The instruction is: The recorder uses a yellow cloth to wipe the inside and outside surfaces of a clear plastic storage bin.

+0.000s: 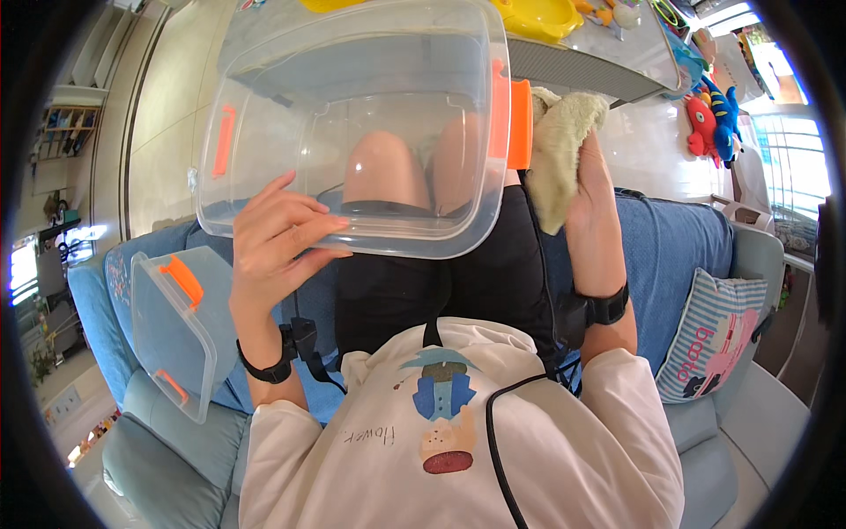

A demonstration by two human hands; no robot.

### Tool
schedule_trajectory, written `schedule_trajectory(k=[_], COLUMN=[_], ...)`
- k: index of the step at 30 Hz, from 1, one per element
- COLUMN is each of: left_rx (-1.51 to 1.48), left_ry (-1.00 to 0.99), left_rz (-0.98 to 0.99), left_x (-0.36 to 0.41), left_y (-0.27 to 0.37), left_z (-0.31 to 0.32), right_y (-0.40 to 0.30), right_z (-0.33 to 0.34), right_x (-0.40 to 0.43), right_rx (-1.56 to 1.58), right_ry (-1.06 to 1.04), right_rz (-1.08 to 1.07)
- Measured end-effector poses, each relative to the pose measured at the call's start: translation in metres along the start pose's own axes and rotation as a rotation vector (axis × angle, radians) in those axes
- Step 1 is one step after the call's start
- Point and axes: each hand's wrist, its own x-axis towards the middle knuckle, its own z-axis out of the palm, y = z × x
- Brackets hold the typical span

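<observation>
A clear plastic storage box (pixel 317 152) is tilted above my lap, its open side towards me, with my knees seen through it. My left hand (pixel 281 231) pinches its near rim between thumb and fingers. An orange latch (pixel 520 125) sticks out on the box's right side. Just right of that latch, my right hand (pixel 590 168) holds a pale yellow-green cloth (pixel 562 145), which covers most of its fingers. On the sofa to my left a clear lid or second box (pixel 178 330) with orange latches leans at an angle.
A table (pixel 595 66) beyond the box bears a yellow plastic basin (pixel 538 18) and small toys. Red and blue plush toys (pixel 714 125) lie at the far right. A striped cushion (pixel 710 337) rests on the blue-covered sofa (pixel 661 244).
</observation>
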Motion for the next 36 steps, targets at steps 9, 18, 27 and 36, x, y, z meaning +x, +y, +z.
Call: schedule_trajectory(k=[9, 18, 27, 36], left_rx=[0.006, 0.050, 0.027, 0.014], left_ry=[0.019, -0.069, -0.022, -0.015], left_rz=[0.001, -0.034, -0.019, -0.015], left_x=[0.003, 0.004, 0.009, 0.005], left_y=[0.001, 0.005, 0.010, 0.009], left_z=[0.001, 0.001, 0.001, 0.000], right_y=[-0.022, -0.004, 0.018, -0.001], right_z=[-0.004, 0.010, 0.007, -0.018], right_x=[-0.028, -0.037, -0.044, -0.021], right_rx=[0.177, -0.481, -0.543, 0.161], right_ry=[-0.649, -0.203, -0.123, -0.411], right_rz=[0.081, -0.421, -0.050, 0.022])
